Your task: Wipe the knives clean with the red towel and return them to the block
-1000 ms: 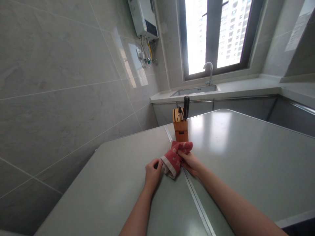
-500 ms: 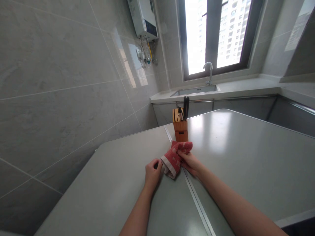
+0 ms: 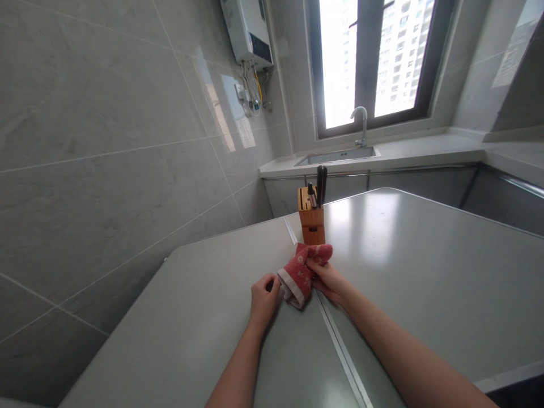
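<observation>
Right hand: the right hand has its fingers pressed into the upper fold, grasping the towel.
Left hand: the left hand is clenched at the towel's white hem; whether the fingers pinch the cloth cannot be told.
Towel: a red terry towel with pale floral print and white hem lies between the hands on the counter, doubled over and bunched, not spread flat.
Counter: a pale grey stone counter with an inset metal strip carries the towel.
Beyond: a wooden knife block with black-handled knives stands just past the towel.
Far: a stainless steel sink, a curved faucet, and a window.
</observation>
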Demonstrator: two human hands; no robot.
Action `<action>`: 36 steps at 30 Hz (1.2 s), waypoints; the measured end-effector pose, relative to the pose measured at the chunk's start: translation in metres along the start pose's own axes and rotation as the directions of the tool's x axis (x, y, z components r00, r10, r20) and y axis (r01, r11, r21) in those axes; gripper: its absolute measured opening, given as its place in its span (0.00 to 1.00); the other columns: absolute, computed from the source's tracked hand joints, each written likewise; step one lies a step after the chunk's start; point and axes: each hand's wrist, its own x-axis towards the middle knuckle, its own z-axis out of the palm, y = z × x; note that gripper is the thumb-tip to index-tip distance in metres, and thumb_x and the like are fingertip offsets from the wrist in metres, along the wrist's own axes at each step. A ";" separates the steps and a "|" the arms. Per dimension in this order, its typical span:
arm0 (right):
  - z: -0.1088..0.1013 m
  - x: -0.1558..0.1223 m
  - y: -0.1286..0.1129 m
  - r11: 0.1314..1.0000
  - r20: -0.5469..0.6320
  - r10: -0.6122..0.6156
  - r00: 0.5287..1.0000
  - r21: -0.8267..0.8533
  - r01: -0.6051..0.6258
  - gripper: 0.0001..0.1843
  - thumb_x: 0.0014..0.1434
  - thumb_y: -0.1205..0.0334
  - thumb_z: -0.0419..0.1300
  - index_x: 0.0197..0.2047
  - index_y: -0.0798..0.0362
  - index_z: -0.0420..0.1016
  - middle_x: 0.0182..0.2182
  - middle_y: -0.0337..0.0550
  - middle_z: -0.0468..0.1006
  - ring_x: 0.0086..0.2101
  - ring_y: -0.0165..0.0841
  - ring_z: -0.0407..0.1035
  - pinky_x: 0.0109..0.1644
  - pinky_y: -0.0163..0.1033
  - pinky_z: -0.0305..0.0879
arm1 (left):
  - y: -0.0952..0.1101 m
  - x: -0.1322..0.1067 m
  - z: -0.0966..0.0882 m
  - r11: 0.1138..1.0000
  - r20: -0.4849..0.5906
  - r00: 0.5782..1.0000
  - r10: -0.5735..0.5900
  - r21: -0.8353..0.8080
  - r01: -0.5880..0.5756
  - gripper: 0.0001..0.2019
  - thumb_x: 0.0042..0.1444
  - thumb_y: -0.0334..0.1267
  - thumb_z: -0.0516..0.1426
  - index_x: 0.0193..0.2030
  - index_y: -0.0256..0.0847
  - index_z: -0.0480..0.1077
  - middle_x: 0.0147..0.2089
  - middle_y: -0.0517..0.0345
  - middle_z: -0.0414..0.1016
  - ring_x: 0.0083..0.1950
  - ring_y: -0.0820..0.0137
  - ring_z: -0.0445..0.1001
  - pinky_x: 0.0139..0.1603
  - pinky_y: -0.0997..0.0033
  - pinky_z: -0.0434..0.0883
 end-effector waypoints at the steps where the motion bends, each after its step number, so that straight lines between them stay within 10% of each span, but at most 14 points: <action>1: 0.000 0.000 0.000 1.000 0.000 0.001 1.000 0.001 -0.001 0.14 0.46 0.57 0.66 0.35 0.52 0.70 0.30 0.41 0.76 0.28 0.30 0.70 0.33 0.36 0.67 | 0.000 0.000 0.000 1.000 0.003 1.000 -0.001 0.002 0.001 0.18 0.54 0.46 0.50 0.25 0.33 0.71 0.23 0.60 0.67 0.28 0.73 0.63 0.30 0.76 0.60; 36: 0.003 -0.002 -0.002 1.000 -0.033 0.016 0.999 -0.020 -0.017 0.17 0.44 0.56 0.67 0.37 0.53 0.72 0.29 0.41 0.76 0.31 0.31 0.71 0.36 0.37 0.69 | -0.004 0.000 0.001 1.000 0.021 1.000 -0.003 0.004 0.003 0.17 0.55 0.45 0.50 0.26 0.33 0.70 0.24 0.60 0.67 0.29 0.72 0.63 0.30 0.77 0.59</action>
